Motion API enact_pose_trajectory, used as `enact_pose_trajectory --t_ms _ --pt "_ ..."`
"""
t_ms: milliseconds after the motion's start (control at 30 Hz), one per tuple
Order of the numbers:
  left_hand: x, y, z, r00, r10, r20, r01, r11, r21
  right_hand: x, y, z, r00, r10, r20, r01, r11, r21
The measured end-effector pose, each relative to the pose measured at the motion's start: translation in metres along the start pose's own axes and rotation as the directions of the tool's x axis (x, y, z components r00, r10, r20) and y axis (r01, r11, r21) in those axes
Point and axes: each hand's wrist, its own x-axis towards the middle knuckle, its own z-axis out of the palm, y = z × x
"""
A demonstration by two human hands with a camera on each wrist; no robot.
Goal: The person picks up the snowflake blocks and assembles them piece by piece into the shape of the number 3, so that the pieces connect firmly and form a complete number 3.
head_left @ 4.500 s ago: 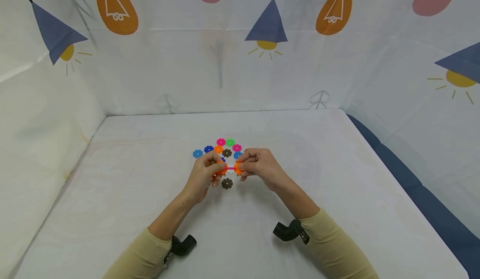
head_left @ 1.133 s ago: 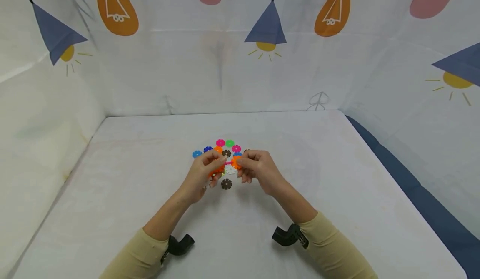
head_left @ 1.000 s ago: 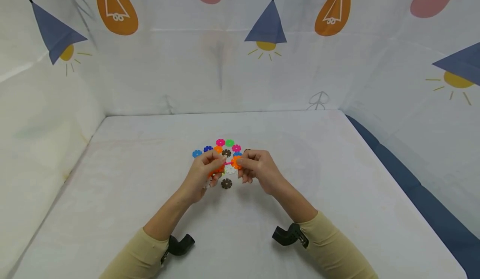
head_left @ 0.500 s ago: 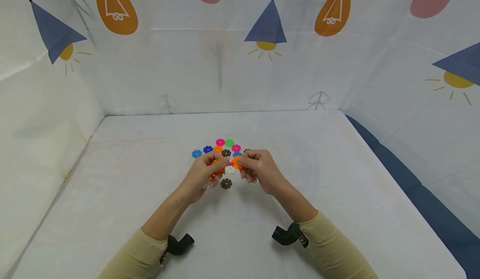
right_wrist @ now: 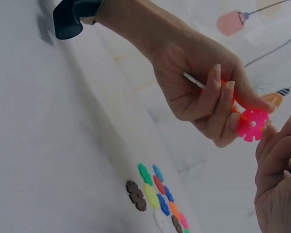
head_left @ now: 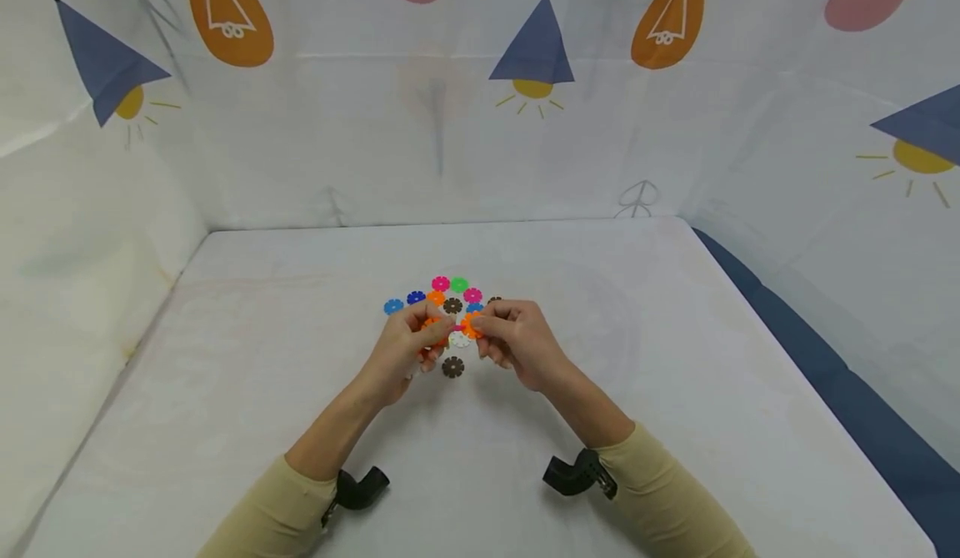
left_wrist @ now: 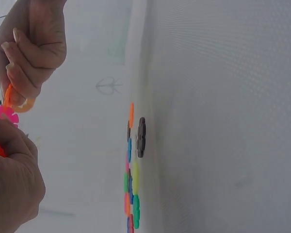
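Slotted plastic snowflake discs are in both hands, above the table. The left hand (head_left: 393, 354) holds several joined discs, with orange ones (head_left: 432, 332) showing behind its fingers; in the right wrist view a pink disc (right_wrist: 253, 125) is at its thumb tip. The right hand (head_left: 521, 341) pinches an orange disc (head_left: 471, 325) between thumb and fingers. The pink disc lies between the two hands, against the right hand's orange disc; whether it is fully slotted in cannot be seen. Fingers hide much of the joined piece.
Loose discs lie flat on the white table (head_left: 675, 374) beyond and beneath the hands: pink (head_left: 441, 284), green (head_left: 459, 285), light blue (head_left: 393, 307), dark blue (head_left: 416, 298), white (head_left: 460, 340) and several others. One brown disc (head_left: 453, 367) lies nearest the person. A printed curtain (head_left: 360, 141) stands behind.
Since the earliest frame, the left fingertips have shifted right over the pink disc, so less of it shows. The right hand's orange disc has turned and risen slightly. The loose discs stay put.
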Motion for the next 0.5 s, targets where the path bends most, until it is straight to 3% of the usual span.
enact_pose_trajectory --t_ms 200,500 --pt "0.0003 -0.0018 0.0013 0.999 0.032 -0.004 -0.032 0.999 -0.009 0.0006 0.0035 0.0023 0.999 -0.035 -0.029 0.035 0.999 0.019" --pt "0.0004 -0.0042 0.0016 0.999 0.045 -0.023 -0.044 0.998 0.045 0.0004 0.0078 0.0061 0.997 -0.038 -0.065 0.041 0.999 0.034"
